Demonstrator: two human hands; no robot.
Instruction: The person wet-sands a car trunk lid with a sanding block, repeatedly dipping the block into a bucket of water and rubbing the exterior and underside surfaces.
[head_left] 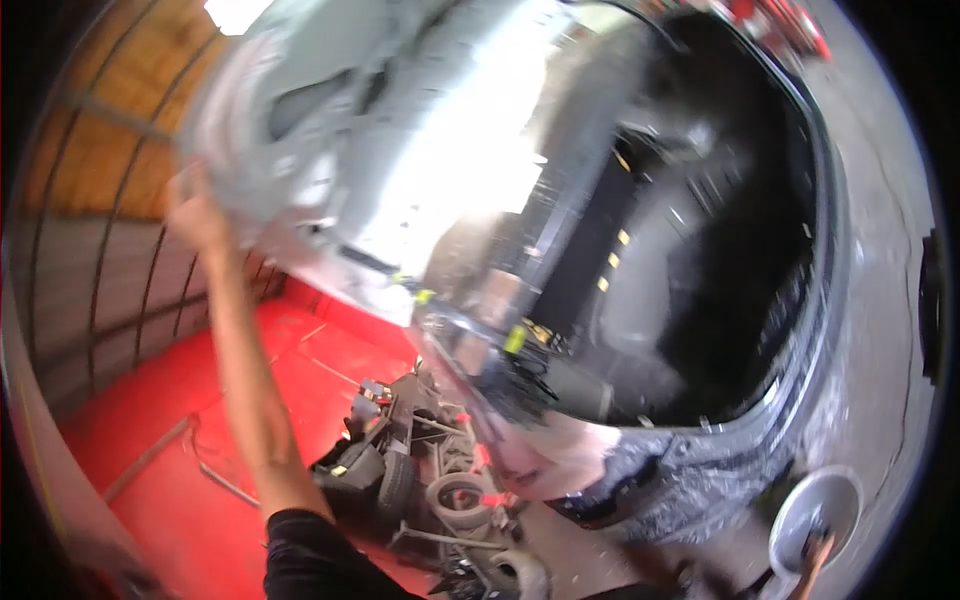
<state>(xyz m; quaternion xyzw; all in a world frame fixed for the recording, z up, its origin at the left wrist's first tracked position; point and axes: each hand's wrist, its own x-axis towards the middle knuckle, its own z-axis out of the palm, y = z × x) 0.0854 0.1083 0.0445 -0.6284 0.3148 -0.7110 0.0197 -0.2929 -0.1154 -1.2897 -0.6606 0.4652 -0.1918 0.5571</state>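
The raised trunk lid (290,190) of a car fills the upper left, its bare inner side towards me. My left hand (198,215), arm stretched up, is closed round its outer edge, though motion blurs the fingers. To the right of the lid gapes the dark trunk (640,290), with yellow-and-black marks inside. At the lower right my right hand (818,555) is at a round grey dish-shaped thing (845,495) with a dark centre. Its fingers seem closed there, but the grip is small and partly hidden.
Crinkled plastic sheeting (690,500) covers the bodywork below the trunk opening. A red floor-like surface (260,370) lies at the left, with a pile of car parts (440,480) and tyres. A barred wall (100,230) stands behind. Grey concrete floor (880,220) runs along the right.
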